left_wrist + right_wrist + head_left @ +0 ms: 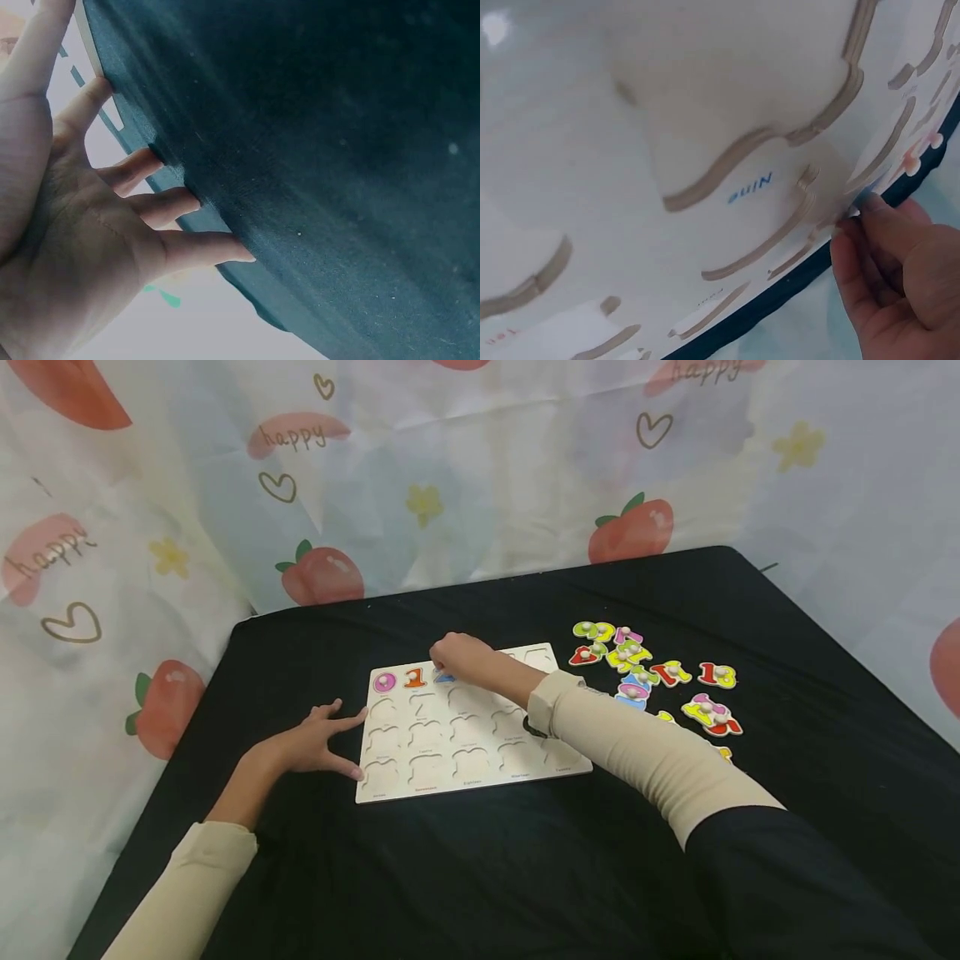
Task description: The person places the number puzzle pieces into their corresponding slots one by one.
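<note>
A white wooden number puzzle board (431, 781) with several shallow recesses lies on the black cloth. In its top row sit a pink 0 piece (385, 682) and an orange 1 piece (414, 677). Beside them is a blue 2 piece (444, 677), partly covered by my right hand (463, 658), whose thumb and fingers pinch it at the top edge. In the right wrist view, the right hand (900, 262) hides most of that piece. My left hand (318, 741) spreads its fingers at the board's left edge, thumb and forefinger touching it; the left wrist view shows the palm (90, 217).
Several colourful number pieces with knobs lie right of the board, some overlapping, among them a 13 piece (717, 675) and a red-and-yellow piece (671, 673). My right forearm (637, 743) passes over the board's right side. A printed curtain (480, 485) hangs behind the black table (480, 877).
</note>
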The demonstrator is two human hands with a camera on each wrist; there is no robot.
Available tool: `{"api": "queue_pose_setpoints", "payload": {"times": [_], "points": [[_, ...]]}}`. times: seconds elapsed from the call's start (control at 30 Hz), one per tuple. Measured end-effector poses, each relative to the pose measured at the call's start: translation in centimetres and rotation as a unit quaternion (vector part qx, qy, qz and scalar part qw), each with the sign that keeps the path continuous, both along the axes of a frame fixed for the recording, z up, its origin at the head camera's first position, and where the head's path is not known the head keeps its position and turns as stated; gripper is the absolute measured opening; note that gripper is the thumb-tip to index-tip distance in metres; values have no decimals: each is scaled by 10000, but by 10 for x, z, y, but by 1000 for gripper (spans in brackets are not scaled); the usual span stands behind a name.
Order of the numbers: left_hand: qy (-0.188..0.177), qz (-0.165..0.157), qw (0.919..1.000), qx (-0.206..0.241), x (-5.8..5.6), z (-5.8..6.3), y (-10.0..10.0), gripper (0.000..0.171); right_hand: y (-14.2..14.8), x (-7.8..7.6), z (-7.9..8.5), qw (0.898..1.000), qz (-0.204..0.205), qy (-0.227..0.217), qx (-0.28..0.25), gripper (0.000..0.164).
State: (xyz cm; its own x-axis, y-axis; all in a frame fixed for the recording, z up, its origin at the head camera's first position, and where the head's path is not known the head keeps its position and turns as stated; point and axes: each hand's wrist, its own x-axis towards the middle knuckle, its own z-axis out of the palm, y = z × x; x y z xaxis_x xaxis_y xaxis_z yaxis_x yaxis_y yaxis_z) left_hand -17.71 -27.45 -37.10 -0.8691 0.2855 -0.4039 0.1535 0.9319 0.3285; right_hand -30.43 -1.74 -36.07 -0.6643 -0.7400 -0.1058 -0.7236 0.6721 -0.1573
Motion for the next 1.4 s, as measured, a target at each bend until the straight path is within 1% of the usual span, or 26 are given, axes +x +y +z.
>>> {"api": "queue_pose_setpoints", "payload": {"times": [0.13, 0.2, 0.27, 0.47, 0.6, 0.73, 0.9, 1.1, 1.2, 1.23, 1.4], "points": [[24, -32, 10000, 29, -1, 1, 0, 107, 14, 1, 9, 9992, -62, -367, 146, 43], [7, -16, 10000, 19, 0, 1, 0, 108, 26, -1, 13, 9986, -123, -464, 240, 49], [7, -4, 10000, -1, 0, 1, -1, 108, 40, -4, 16, 9983, -219, -461, 283, 48], [15, -38, 9999, 115, 0, -1, -1, 107, 93, -19, 16, 9978, -551, -277, 251, 34], [7, -39, 9999, 112, -1, -2, 0, 108, 126, -26, 16, 9967, -746, -211, 243, 30], [35, -23, 10000, 46, -2, -1, 2, 108, 151, -30, 20, 9952, -942, -162, 221, 28], [14, 3, 10000, 14, -3, 0, 3, 109, 178, -30, 26, 9945, -1036, -89, 149, 25], [40, 40, 10000, -16, -1, 1, 3, 110, 201, -28, 31, 9947, -1023, 71, -38, 20], [57, 69, 10000, -25, 0, 2, 2, 110, 207, -28, 32, 9938, -1099, 147, -49, 21], [60, 72, 10000, -25, 0, 2, 2, 109, 208, -30, 32, 9933, -1151, 97, -47, 22], [64, 36, 10000, 60, 2, 1, 2, 109, 212, -30, 30, 9925, -1213, 151, 70, 24]]}}
